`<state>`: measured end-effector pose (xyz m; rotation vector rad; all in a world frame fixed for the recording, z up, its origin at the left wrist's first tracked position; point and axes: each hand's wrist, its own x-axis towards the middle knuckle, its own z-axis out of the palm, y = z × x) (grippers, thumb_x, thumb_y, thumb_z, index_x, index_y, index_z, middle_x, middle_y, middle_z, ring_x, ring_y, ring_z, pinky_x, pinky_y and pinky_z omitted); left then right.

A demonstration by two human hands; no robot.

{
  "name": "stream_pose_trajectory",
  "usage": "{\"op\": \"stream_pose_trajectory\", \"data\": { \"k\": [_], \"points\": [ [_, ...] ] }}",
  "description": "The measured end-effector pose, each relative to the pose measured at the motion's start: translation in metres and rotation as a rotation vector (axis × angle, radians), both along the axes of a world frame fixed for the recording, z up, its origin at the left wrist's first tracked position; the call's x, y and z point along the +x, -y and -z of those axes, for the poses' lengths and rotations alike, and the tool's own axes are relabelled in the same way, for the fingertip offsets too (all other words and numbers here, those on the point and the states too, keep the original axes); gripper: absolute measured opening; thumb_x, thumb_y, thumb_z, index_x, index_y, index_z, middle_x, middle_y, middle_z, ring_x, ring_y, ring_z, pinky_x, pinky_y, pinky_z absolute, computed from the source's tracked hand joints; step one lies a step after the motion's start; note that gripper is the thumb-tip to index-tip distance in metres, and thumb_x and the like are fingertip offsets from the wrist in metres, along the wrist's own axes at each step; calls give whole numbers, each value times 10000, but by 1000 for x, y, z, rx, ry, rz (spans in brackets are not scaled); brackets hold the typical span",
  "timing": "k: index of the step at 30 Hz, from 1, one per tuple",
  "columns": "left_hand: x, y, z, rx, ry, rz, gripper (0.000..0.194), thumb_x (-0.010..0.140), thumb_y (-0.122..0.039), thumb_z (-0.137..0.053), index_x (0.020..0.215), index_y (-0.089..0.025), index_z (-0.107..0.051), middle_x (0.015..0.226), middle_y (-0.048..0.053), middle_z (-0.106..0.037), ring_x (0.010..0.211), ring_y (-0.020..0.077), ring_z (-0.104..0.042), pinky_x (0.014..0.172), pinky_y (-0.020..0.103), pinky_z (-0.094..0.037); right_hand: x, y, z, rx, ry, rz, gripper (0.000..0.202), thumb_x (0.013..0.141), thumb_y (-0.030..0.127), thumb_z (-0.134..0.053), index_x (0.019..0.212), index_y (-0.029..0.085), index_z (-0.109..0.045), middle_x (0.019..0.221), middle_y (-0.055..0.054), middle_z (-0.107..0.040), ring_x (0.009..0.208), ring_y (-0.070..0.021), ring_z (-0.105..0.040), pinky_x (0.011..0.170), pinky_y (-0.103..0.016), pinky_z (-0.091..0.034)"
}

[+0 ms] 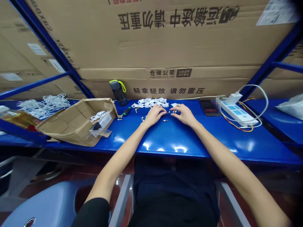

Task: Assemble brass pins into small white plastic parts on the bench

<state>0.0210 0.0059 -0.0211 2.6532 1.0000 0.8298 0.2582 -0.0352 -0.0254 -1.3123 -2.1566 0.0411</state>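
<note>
Glossy blue metal shelf [180, 138]: smooth, reflective. Torn brown cardboard box [75, 121], left. Heap of small white plastic parts [151, 102], just beyond both hands. Left hand [155, 115], right hand [183, 115]: palms down, fingers loosely spread over tiny metal screws [165, 120]; grip unclear.

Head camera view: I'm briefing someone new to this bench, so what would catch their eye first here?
Two bare hands, the left hand and right hand, meet over small white plastic parts and tiny screws at the middle of the glossy blue bench. To the left lies a torn cardboard box; to the right, a white power strip. Huge printed cartons wall the back.
</note>
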Motion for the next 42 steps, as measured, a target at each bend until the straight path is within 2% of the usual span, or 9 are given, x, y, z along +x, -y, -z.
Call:
{"op": "stream_pose_trajectory", "data": {
  "k": [7, 12, 18, 21, 24, 27, 30, 36, 42],
  "points": [
    [3, 4, -4, -121, 97, 30, 247, 1055, -350, -576, 1079, -193, -767, 1108, 74, -740, 1092, 230, -631, 1045, 380, -477, -6, 7, -9, 35, -38, -49, 241, 1022, 355, -594, 1036, 256, -814, 1072, -84, -779, 1037, -277, -636, 946, -397, -457],
    [3, 8, -7, -116, 136, 60, 259, 1046, -378, -600, 1135, -196, -762, 1125, 76, -735, 1050, 212, -637, 1011, 354, -494, -7, 9, -10, 25, -204, -35, 216, 988, 337, -616, 965, 241, -808, 960, -65, -787, 903, -248, -644, 873, -368, -486],
    [1, 7, -9, -127, 287, 56, 225, 984, -398, -692, 1007, -200, -796, 1042, 74, -750, 969, 216, -655, 932, 359, -527, -14, 10, -10, -11, -371, -25, 222, 937, 389, -684, 917, 210, -813, 912, -55, -791, 782, -210, -642, 783, -332, -497],
    [0, 4, -10, -148, 343, 54, 206, 960, -393, -724, 972, -204, -806, 1026, 68, -762, 941, 212, -662, 909, 356, -534, -13, 8, -9, -11, -414, -29, 222, 941, 391, -689, 923, 208, -813, 922, -49, -796, 779, -208, -648, 787, -329, -500],
    [0, 3, -9, -156, 383, 17, 189, 952, -368, -741, 969, -193, -811, 1029, 69, -775, 924, 208, -667, 902, 354, -532, -6, 5, -8, -11, -345, 36, 213, 974, 348, -649, 964, 210, -810, 979, -61, -793, 827, -221, -666, 824, -341, -503],
    [-1, 2, -9, -141, 415, -28, 156, 940, -331, -760, 962, -188, -817, 1006, 64, -780, 918, 206, -668, 887, 346, -528, 4, 1, -5, -37, -134, 119, 169, 960, 268, -656, 990, 219, -814, 1023, -81, -769, 939, -255, -671, 859, -359, -500],
    [-3, 2, -9, -126, 448, -46, 128, 927, -323, -776, 948, -207, -825, 989, 58, -780, 906, 204, -668, 873, 352, -533, 10, 0, -2, -92, 23, 143, 160, 947, 269, -693, 1042, 246, -819, 1077, -87, -747, 1035, -277, -657, 890, -369, -501],
    [-4, 1, -9, -138, 474, -52, 150, 932, -335, -773, 962, -201, -833, 1006, 62, -778, 903, 207, -667, 875, 356, -533, 7, 2, 0, -107, 163, 145, 239, 1001, 296, -635, 1157, 273, -814, 1145, -111, -733, 1093, -304, -647, 888, -391, -508],
    [-4, 1, -8, -129, 453, -41, 182, 925, -368, -761, 963, -206, -835, 997, 64, -783, 904, 218, -668, 876, 362, -530, 4, 2, -1, -107, 197, 168, 234, 1001, 265, -622, 1111, 239, -827, 1142, -115, -761, 1083, -311, -663, 868, -394, -519]
  ]
}}
